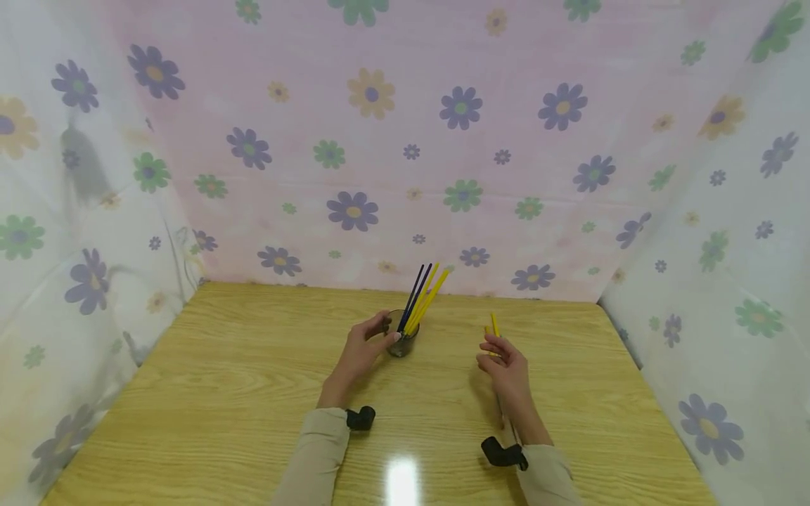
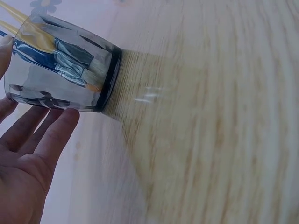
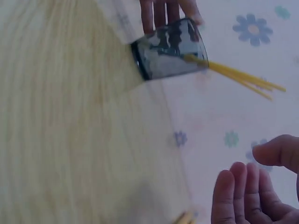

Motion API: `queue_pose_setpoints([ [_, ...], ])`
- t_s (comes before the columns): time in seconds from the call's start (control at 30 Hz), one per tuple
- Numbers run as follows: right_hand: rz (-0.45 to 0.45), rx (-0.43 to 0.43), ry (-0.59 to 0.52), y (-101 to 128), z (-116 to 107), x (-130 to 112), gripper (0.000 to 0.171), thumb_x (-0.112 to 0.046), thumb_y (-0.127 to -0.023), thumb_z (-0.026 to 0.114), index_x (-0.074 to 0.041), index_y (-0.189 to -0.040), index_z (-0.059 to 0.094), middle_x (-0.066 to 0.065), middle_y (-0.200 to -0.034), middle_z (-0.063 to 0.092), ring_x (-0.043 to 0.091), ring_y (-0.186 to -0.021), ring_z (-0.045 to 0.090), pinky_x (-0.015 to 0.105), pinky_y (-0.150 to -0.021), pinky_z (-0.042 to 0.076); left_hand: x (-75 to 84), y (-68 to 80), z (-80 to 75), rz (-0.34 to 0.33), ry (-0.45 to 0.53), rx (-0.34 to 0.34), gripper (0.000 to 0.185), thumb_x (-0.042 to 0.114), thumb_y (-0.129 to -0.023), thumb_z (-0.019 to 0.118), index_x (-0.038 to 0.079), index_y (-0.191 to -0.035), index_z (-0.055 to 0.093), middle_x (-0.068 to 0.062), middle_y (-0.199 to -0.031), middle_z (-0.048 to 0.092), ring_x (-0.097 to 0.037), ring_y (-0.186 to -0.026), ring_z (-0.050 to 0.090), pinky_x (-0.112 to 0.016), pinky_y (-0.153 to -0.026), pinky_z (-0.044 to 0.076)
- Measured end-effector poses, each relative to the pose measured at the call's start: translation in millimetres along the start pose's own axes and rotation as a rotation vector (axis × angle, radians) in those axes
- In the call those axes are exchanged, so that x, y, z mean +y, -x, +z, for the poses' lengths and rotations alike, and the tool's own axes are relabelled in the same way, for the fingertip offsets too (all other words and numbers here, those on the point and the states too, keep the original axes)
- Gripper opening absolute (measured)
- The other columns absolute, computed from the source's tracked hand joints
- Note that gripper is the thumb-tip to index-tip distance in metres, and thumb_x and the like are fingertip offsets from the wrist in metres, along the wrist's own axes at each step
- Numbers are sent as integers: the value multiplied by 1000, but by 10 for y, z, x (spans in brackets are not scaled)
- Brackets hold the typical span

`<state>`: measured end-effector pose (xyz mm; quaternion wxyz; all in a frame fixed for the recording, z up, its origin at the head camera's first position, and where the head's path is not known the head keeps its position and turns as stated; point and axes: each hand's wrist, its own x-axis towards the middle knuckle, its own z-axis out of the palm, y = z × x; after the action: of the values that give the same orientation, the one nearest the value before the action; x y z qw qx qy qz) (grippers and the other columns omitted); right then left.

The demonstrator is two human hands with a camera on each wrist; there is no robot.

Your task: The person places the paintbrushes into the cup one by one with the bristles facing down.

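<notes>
My left hand [image 1: 363,348] holds a smoky, see-through drinking glass [image 1: 400,349], thumb near the rim and fingers along the side. Standing in it are paintbrushes [image 1: 422,301] with dark blue and yellow handles; in the left wrist view their bristles [image 2: 96,70] point down to the dark base. Farther right, my right hand [image 1: 511,369] has loosely bent fingers, the thumb apart, with nothing between them in the right wrist view. Yellow sticks [image 1: 496,325], apparently more brush handles, show just beyond its fingertips in the head view; the hand hides their lower part.
The wood-grain table [image 1: 253,365] ends at a flower-printed cloth [image 1: 418,140] at the back, with more cloth on both sides. Each wrist wears a black camera mount, one of them [image 1: 503,453] on the right. Light glares off the front of the table.
</notes>
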<state>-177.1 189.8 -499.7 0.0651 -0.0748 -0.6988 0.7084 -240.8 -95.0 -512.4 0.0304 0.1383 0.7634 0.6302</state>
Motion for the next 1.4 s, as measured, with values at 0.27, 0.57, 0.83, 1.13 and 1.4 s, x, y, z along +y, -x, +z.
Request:
queue_pose_setpoints([
  [0.27,50,-8,161,160,-427,68,42,2,-99,62,7,-140,52,11,-118,66,9,-92,67,23,-80,58,-165,-52,15,26,-18,42,64,19,-97,72,1,-152,46,-22,-144,57,-39,-133,55,-54,-109,46],
  [0.57,87,9,300,3,-744,60,42,-1,-99,63,10,-138,53,23,-123,63,2,-88,66,22,-77,59,-123,-37,38,-2,-8,41,65,18,-97,72,1,-153,44,-20,-147,55,-38,-136,52,-53,-109,46],
  [0.83,132,-107,528,-104,-891,71,43,-2,-96,63,17,-133,53,32,-120,61,31,-101,68,29,-72,59,-101,-58,70,-10,-7,20,65,18,-98,71,0,-154,43,-24,-146,54,-38,-137,52,-53,-110,46],
  [1.13,54,-159,741,-213,-856,110,36,0,-86,66,13,-120,64,23,-107,67,40,-103,65,41,-79,57,-86,-43,41,-34,-13,27,65,19,-98,71,2,-154,44,-21,-148,54,-37,-137,52,-53,-110,46],
  [1.4,23,-164,777,-268,-874,105,29,1,-85,67,13,-112,65,17,-96,68,31,-91,66,35,-71,55,-81,-29,17,-24,-2,28,65,19,-97,72,1,-153,44,-23,-147,54,-37,-137,52,-53,-111,45],
])
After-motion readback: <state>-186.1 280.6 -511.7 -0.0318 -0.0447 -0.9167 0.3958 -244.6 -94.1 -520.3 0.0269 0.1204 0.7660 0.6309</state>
